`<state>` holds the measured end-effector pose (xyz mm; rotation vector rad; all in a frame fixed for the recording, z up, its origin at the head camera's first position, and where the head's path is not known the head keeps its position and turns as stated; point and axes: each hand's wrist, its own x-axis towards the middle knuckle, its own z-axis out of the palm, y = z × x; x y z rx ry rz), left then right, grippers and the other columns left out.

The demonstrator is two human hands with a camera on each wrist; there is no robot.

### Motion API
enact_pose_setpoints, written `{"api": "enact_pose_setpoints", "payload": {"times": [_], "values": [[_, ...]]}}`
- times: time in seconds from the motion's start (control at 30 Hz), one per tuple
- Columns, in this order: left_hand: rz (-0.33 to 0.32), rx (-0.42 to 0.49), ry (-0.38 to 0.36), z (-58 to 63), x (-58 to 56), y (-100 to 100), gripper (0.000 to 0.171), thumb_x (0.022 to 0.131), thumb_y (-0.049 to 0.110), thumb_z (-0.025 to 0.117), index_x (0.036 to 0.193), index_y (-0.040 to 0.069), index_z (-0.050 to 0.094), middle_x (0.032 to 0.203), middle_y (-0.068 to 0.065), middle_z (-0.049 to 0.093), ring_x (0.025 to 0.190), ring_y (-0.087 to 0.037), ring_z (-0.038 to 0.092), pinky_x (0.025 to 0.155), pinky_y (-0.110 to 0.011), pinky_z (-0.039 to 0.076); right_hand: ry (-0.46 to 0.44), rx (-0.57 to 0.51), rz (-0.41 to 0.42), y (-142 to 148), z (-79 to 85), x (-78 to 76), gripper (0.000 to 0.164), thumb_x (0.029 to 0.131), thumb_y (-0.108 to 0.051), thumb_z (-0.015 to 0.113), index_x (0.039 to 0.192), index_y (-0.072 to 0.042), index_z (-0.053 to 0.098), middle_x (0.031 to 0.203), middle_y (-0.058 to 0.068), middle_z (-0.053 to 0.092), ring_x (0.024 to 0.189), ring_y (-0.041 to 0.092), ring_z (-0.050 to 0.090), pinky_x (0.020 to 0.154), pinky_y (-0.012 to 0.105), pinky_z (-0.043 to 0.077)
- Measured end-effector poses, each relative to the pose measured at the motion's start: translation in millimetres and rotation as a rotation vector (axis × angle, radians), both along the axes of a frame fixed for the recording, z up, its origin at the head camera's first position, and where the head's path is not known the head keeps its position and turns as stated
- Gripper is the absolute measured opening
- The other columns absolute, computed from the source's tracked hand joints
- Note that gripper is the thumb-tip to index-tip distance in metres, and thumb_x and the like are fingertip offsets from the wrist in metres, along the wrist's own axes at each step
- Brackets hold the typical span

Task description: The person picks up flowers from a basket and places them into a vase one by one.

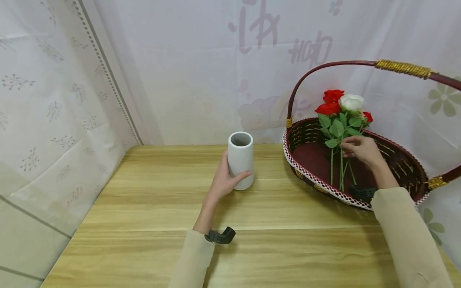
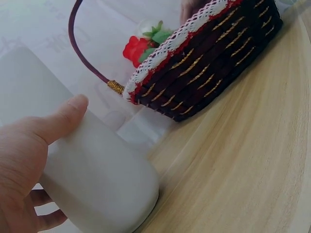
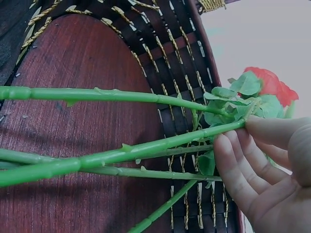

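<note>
Pale printed cloth hangs behind a wood-grained table, where a dark woven basket with a tall arched handle stands. Left of the basket, near but apart from it, is a white vase, upright. My left hand is wrapped around it, probably to keep it steady. Inside the basket, red roses and a white rose lie with blooms at its far rim, perhaps so the petals stay uncrushed. Reaching over the basket, my right hand pinches a green stem just below the leaves, a spot that likely spares the bloom and leaves the stem's length free. Only the head view shows the vase's round mouth. My left wrist's view adds the vase's base meeting the table and the basket's gold-threaded outer wall, which hides the stems; my right wrist's view reveals small thorns and my thumb and forefinger closed on that stem.
</note>
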<state>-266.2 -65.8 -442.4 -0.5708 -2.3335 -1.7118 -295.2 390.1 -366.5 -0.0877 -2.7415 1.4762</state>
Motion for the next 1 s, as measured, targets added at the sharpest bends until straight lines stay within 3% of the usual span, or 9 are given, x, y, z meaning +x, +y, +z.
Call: {"api": "enact_pose_setpoints", "payload": {"times": [0.27, 0.53, 0.67, 0.87, 1.0], "values": [[-0.017, 0.05, 0.03, -0.9, -0.4, 1.0, 0.101, 0.077, 0.014, 0.09, 0.156, 0.018, 0.028, 0.142, -0.01, 0.048, 0.123, -0.032, 0.052, 0.101, -0.057, 0.042, 0.058, -0.02, -0.021, -2.1, 3.0, 2.5, 0.05, 0.104, -0.025, 0.058, 0.134, 0.015, 0.048, 0.087, -0.013, 0.065, 0.073, 0.012, 0.071, 0.071, 0.032, 0.059], [-0.009, 0.011, 0.005, -1.7, -1.0, -0.3, 0.096, 0.08, 0.022, 0.089, 0.155, 0.022, 0.028, 0.141, -0.002, 0.048, 0.123, -0.022, 0.051, 0.103, -0.048, 0.043, 0.108, -0.04, -0.056, -7.9, 10.2, 6.8, 0.049, 0.102, -0.026, 0.061, 0.133, 0.012, 0.051, 0.081, -0.015, 0.066, 0.07, 0.01, 0.07, 0.071, 0.031, 0.059], [-0.01, 0.015, 0.005, -0.9, -0.2, -0.8, 0.096, 0.081, 0.025, 0.088, 0.155, 0.024, 0.028, 0.141, -0.001, 0.048, 0.124, -0.023, 0.051, 0.103, -0.049, 0.043, 0.137, -0.033, -0.071, -10.5, 12.7, 7.8, 0.05, 0.102, -0.028, 0.061, 0.133, 0.01, 0.051, 0.08, -0.016, 0.066, 0.069, 0.008, 0.069, 0.071, 0.029, 0.059], [-0.003, 0.015, 0.015, -1.1, 1.2, 0.0, 0.098, 0.08, 0.02, 0.089, 0.157, 0.017, 0.027, 0.143, -0.01, 0.046, 0.126, -0.032, 0.05, 0.103, -0.055, 0.042, 0.164, -0.055, -0.089, -14.5, 17.0, 8.3, 0.047, 0.102, -0.028, 0.061, 0.131, 0.008, 0.052, 0.081, -0.016, 0.065, 0.069, 0.009, 0.069, 0.07, 0.027, 0.058], [0.013, -0.012, 0.009, -1.9, 1.3, 0.2, 0.099, 0.081, 0.023, 0.088, 0.157, 0.02, 0.026, 0.144, -0.005, 0.045, 0.126, -0.026, 0.049, 0.104, -0.05, 0.042, 0.183, -0.079, -0.1, -18.0, 22.0, 8.8, 0.044, 0.102, -0.026, 0.061, 0.13, 0.007, 0.052, 0.083, -0.015, 0.065, 0.069, 0.006, 0.067, 0.069, 0.025, 0.058]]}}
